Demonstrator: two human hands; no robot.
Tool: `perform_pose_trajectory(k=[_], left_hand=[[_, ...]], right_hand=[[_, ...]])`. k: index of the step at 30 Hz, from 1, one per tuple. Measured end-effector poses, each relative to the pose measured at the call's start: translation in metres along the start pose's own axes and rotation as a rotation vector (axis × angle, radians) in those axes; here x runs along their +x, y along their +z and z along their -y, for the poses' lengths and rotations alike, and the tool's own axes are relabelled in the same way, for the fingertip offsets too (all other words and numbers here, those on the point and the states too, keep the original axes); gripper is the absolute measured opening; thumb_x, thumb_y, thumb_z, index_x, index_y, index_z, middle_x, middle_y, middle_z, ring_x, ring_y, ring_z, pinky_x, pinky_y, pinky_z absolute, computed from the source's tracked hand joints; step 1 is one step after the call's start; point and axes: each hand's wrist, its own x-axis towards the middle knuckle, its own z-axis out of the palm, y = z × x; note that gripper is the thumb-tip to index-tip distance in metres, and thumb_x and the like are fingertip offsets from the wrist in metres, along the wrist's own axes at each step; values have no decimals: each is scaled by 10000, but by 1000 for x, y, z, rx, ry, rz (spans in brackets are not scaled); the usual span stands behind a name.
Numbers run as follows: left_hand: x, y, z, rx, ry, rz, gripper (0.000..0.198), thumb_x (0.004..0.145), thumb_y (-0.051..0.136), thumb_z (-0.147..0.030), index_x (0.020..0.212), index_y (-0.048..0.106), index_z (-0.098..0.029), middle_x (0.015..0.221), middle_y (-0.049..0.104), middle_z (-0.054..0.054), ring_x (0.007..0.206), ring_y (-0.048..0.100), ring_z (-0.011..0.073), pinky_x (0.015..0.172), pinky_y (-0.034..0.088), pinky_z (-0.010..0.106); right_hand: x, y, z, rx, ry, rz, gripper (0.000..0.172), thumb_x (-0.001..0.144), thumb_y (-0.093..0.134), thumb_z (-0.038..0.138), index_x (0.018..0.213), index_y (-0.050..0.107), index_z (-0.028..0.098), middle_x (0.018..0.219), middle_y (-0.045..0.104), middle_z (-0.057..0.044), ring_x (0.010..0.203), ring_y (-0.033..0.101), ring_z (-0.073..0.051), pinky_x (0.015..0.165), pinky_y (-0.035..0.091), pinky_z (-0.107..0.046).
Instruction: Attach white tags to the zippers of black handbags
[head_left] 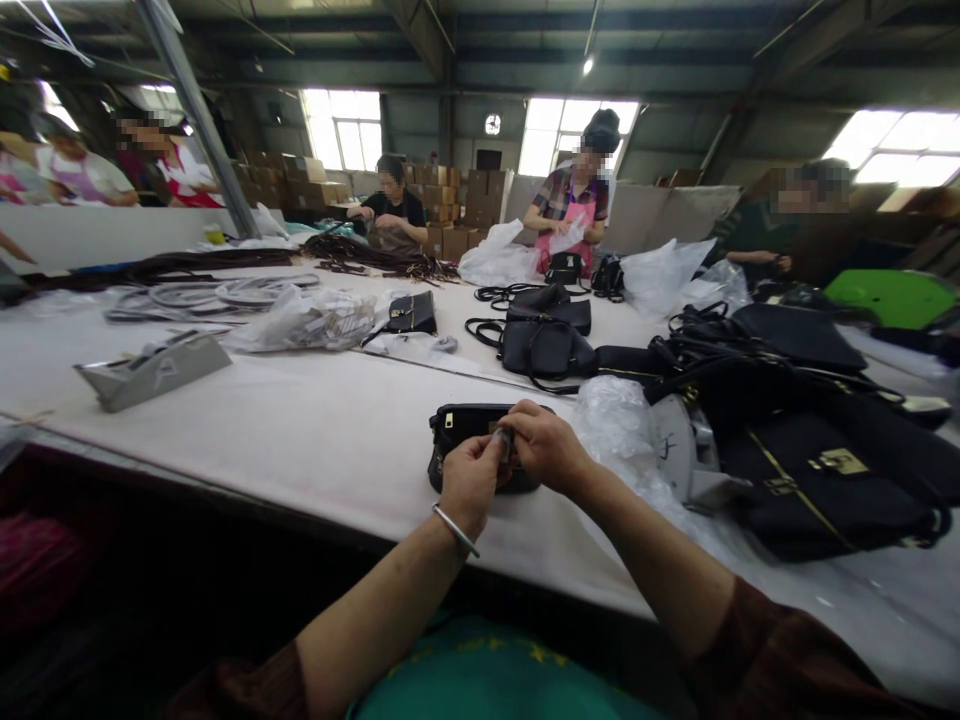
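A small black handbag (442, 455) lies on the pale table right in front of me, with a gold-coloured fitting on its upper left part. Over its middle, my left hand (471, 482), with a silver bangle at the wrist, is closed in a pinch. My right hand (546, 447) meets it fingertip to fingertip, also pinched. Between the fingers shows a bit of something small and greyish, too small to name. Both hands cover the centre and right side of the bag.
Black bags (802, 470) with gold clasps are piled at the right, beside bubble wrap (611, 420) and a tape dispenser (686, 450). Another tape dispenser (154, 368) stands at the left. Farther off lie more black bags (544, 340) and plastic packets (315, 318). Several people work beyond.
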Motion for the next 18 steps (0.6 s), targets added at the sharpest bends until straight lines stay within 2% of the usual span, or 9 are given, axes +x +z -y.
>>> perform_pose_trajectory(k=[8,13,18], left_hand=[[-3,-1,7,110,77,-27,361,744,734,-496,846,686,-153,760,707,63,731,691,183,560,544,237],[-1,-2,10,202,139,-55,345,776,708,-484,871,694,-152,765,708,70,700,687,184,544,555,249],[-2,-1,8,174,122,-55,373,749,743,-487,911,702,-153,805,720,76,694,691,183,562,569,263]], right_hand=[[1,-3,-1,-20,0,35,136,883,607,193,919,737,206,954,671,-50,865,635,-172,792,489,-277],[3,-4,1,4,13,56,164,907,583,185,866,740,213,902,683,-34,823,636,-156,765,480,-262],[6,0,6,-73,36,26,191,926,531,177,871,712,197,890,661,-43,809,614,-163,744,462,-266]])
